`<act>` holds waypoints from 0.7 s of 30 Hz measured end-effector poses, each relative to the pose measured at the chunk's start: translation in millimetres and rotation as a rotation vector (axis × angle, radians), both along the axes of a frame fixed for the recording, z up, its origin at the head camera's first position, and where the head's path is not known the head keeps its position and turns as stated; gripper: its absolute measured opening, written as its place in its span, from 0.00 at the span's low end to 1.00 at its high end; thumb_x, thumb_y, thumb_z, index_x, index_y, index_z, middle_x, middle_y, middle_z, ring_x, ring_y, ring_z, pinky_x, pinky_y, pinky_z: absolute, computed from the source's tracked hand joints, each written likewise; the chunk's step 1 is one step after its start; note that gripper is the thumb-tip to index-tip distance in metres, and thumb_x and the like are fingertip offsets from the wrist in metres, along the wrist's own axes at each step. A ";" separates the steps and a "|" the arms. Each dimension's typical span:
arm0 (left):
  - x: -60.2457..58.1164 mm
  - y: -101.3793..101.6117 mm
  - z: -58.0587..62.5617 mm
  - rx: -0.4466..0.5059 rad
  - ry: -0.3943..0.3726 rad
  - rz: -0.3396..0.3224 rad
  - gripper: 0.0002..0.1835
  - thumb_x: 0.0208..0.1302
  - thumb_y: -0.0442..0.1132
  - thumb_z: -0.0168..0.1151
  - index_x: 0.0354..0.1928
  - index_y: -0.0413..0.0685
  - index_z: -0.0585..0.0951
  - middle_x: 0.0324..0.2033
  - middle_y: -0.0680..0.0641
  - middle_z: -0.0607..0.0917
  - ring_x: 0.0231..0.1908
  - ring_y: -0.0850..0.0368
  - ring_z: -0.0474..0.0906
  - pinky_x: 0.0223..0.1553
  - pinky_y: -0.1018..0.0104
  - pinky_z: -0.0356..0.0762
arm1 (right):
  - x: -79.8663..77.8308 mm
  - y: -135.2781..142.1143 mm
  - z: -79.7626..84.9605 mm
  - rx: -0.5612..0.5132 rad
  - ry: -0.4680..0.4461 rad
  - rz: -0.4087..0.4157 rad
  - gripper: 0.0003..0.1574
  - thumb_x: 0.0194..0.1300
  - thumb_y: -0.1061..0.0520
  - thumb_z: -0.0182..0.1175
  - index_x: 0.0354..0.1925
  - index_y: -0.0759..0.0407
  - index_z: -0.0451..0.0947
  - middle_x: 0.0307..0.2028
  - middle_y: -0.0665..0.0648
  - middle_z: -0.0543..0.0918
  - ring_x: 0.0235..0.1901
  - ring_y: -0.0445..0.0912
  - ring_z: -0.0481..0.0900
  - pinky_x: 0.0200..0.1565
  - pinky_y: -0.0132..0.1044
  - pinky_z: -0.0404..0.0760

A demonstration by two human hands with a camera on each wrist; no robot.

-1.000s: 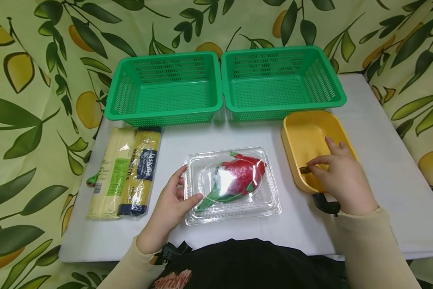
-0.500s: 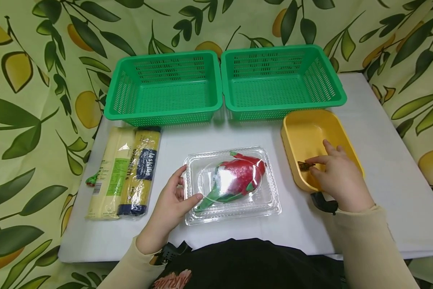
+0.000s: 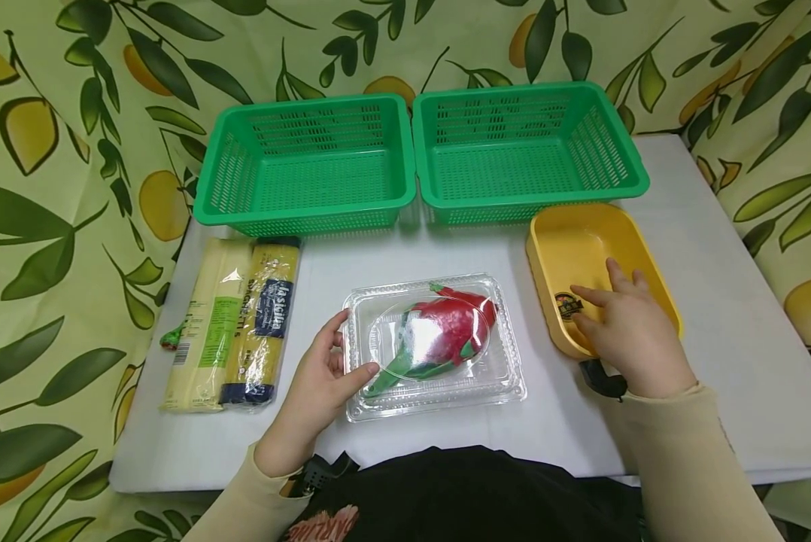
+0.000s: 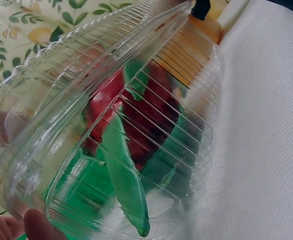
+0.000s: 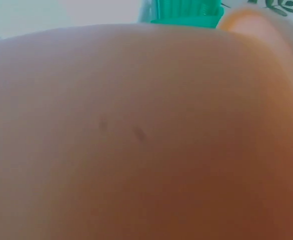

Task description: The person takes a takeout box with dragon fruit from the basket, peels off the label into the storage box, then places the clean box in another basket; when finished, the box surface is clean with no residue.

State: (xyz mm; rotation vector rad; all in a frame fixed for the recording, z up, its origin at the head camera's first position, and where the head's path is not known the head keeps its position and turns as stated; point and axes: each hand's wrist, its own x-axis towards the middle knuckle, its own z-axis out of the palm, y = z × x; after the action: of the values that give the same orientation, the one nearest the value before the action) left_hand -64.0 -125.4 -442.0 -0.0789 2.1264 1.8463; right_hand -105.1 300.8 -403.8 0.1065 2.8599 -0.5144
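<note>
My left hand (image 3: 324,376) grips the left edge of a clear plastic clamshell box (image 3: 507,369), thumb on the lid and fingers along the side. Inside the box lies a red dragon fruit (image 3: 446,324) with green scales; the left wrist view shows its long green tip (image 4: 121,170) through the ribbed wall. My right hand (image 3: 632,331) is over a yellow plastic bin (image 3: 544,275), fingers spread and relaxed. Just left of its index finger and thumb, a small dark label with gold print (image 3: 568,306) lies in the bin. Skin fills most of the right wrist view.
Two green baskets, a left one (image 3: 311,218) and a right one (image 3: 530,211), stand side by side at the back. On the left lie a spaghetti pack (image 3: 270,309) and a pale pack with a green label (image 3: 219,331). A small green-and-red item (image 3: 171,337) peeks out beside them.
The right thumb and index finger have let go of the dark label, which now lies flat in the bin. That hand has shifted slightly right. The left hand and box stay put.
</note>
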 end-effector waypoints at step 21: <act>-0.4 -0.1 -0.2 0.016 -0.001 -0.010 0.53 0.69 0.29 0.75 0.88 0.45 0.53 0.56 0.33 0.73 0.43 0.52 0.89 0.41 0.61 0.94 | 37.0 -69.1 23.1 -0.075 0.492 0.139 0.34 0.67 0.49 0.78 0.66 0.64 0.86 0.80 0.71 0.69 0.79 0.76 0.65 0.71 0.80 0.70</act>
State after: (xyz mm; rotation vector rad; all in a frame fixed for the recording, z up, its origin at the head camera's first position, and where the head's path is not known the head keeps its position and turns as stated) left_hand -64.4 -125.5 -442.2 -0.0657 2.1076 1.8568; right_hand -68.1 231.8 -380.8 -0.2674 3.2801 -0.7010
